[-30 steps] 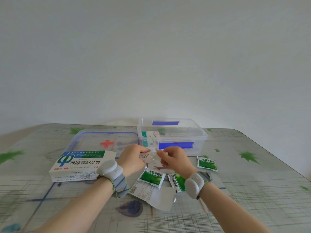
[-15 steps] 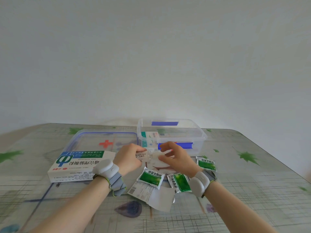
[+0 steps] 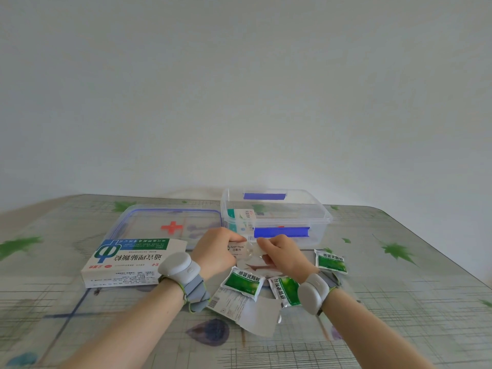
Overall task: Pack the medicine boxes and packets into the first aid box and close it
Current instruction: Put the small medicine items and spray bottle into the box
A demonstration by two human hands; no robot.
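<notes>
Seemingly, left fingers (image 3: 233, 238) and right fingers (image 3: 266, 242) pinch packet (image 3: 239, 251).

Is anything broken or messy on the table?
Nothing looks broken or spilled. Three green packets lie scattered at odd angles in front of the first aid box, and a white leaflet lies crooked, partly under one.

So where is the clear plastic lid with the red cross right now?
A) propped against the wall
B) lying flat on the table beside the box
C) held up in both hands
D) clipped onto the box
B: the clear plastic lid with the red cross lies flat on the table, just left of the open clear plastic first aid box.
</notes>
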